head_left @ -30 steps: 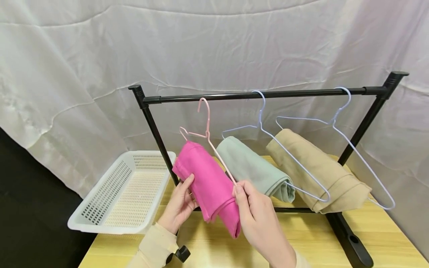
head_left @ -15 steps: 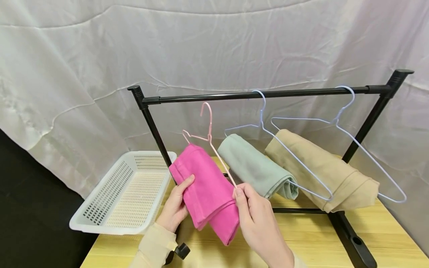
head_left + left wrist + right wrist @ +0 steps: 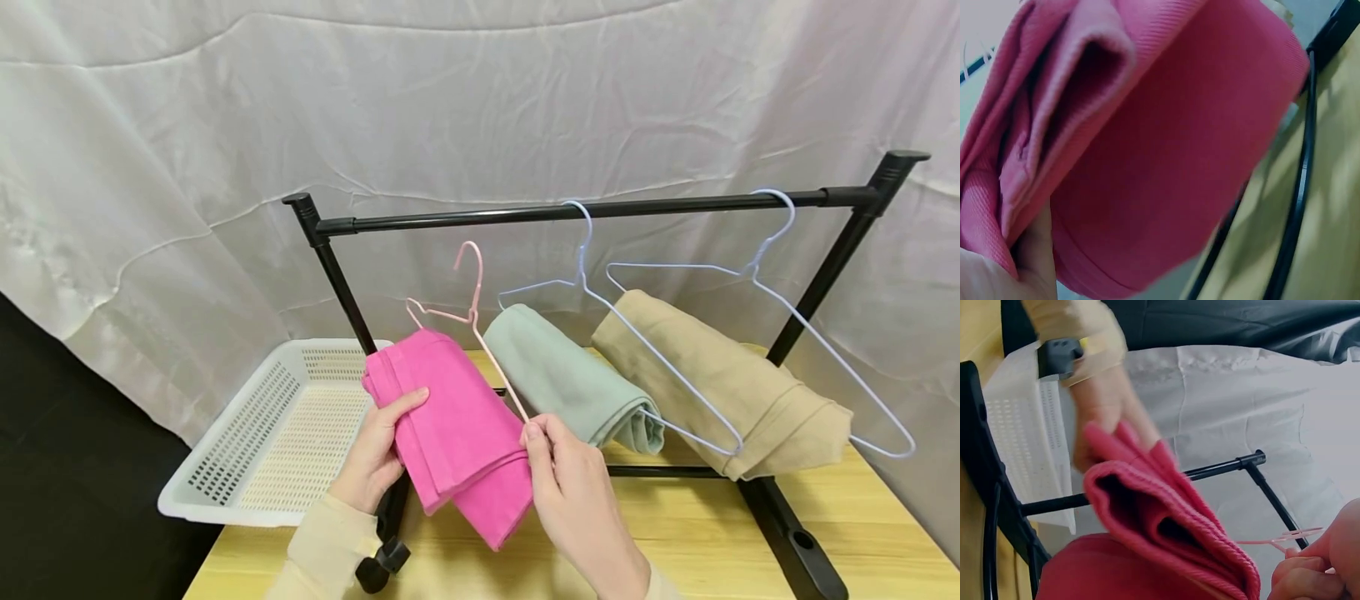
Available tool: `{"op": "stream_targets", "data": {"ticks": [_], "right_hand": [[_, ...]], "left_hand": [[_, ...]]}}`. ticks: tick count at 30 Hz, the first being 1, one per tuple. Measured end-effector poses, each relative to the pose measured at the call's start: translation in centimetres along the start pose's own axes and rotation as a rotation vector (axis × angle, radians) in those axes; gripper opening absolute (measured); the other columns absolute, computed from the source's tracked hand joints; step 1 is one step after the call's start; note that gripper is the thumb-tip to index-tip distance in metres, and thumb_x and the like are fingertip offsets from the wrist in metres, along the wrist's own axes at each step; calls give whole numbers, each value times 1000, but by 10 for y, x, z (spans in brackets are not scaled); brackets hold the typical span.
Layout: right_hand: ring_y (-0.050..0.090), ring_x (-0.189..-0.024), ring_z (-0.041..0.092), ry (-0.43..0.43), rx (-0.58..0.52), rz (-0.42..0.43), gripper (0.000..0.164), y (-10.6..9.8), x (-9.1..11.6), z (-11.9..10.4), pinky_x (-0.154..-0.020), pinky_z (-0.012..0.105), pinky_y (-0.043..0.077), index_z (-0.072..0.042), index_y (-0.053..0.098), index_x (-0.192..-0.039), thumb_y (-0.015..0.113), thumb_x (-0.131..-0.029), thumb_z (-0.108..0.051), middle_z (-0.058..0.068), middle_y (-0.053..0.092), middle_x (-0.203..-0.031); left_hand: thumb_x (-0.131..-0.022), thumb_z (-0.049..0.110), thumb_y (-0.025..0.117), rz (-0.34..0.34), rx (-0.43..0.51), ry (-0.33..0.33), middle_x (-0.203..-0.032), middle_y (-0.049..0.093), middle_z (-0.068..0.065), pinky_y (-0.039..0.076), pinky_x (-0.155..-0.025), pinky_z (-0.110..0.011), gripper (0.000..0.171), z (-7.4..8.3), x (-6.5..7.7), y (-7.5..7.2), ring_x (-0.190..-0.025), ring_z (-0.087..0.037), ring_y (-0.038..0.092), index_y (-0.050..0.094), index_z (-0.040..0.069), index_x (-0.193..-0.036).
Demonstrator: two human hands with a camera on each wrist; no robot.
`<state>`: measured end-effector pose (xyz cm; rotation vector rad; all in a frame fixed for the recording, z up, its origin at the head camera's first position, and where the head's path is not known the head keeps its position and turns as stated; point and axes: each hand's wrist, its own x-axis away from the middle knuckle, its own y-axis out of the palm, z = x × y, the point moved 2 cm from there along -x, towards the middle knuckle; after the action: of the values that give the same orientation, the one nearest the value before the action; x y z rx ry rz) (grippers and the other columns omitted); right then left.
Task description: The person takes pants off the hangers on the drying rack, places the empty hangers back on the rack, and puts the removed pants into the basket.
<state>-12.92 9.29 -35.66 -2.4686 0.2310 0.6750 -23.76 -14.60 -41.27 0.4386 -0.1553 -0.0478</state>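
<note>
A folded pink garment [image 3: 457,417] is draped over the bottom bar of a pink hanger [image 3: 475,315], whose hook is free of the rack, just below its top rail. My left hand [image 3: 375,454] grips the garment's left side, thumb on top and fingers behind it. At the hanger's lower right corner, my right hand [image 3: 573,492] pinches the wire between thumb and fingers. Layered, tube-like folds of the pink garment [image 3: 1166,512] show end-on in the right wrist view. Up close in the left wrist view, the left hand [image 3: 997,278] holds the folded edge.
The black clothes rack [image 3: 465,219] stands on a wooden table [image 3: 675,542]. From it hang a light green garment [image 3: 570,375] and a beige garment [image 3: 720,383] on blue hangers. At the left stands a white perforated basket [image 3: 176,500]. A pale curtain [image 3: 480,108] covers the back.
The pink hanger has come down slightly and to the right, away from the rail. My left hand has drawn the garment left, and its folds lie wider.
</note>
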Motion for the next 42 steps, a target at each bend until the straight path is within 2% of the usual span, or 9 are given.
{"op": "stream_targets", "data": {"ticks": [8,14,19,29,34,42], "right_hand": [[45,-61,-1,-65,77,21,20,3,-1,6,-57,22,44,-18,64,-95,55,-113,-16,-15,49,-67],[44,-58,-1,-119,140,69,21,7,-2,11,-54,22,43,-19,61,-91,57,-111,-13,-16,46,-64],[46,-56,1,-152,187,111,22,8,-4,12,-52,24,44,-18,59,-89,59,-109,-10,-14,46,-62],[44,-55,3,-108,213,84,20,11,-8,13,-49,25,40,-17,58,-93,54,-113,-15,-12,39,-61],[41,-53,4,-108,232,96,21,11,-9,15,-47,24,36,-16,58,-91,56,-112,-13,-11,36,-60],[44,-50,8,-152,247,150,20,11,-10,18,-46,28,40,-14,57,-88,61,-107,-8,-11,37,-58]], "left_hand": [[-97,12,72,27,-136,51,-108,73,-1,65,-90,-38,43,33,8,16,-98,-17,77,50,6,-134],[-96,12,76,30,-217,81,-107,74,-2,66,-88,-38,44,51,11,26,-95,-19,78,52,7,-133],[-97,14,78,10,-260,95,-105,75,-2,67,-86,-38,43,60,14,34,-93,-19,79,54,6,-131],[-95,13,80,-22,-341,173,-99,78,-2,67,-82,-38,37,69,20,50,-88,-21,80,60,5,-126],[-95,12,80,-18,-369,186,-99,78,-2,67,-83,-38,39,79,31,56,-88,-21,80,58,5,-125],[-95,8,79,-23,-379,258,-93,79,0,68,-81,-38,28,101,47,57,-84,-20,81,61,6,-117]]}}
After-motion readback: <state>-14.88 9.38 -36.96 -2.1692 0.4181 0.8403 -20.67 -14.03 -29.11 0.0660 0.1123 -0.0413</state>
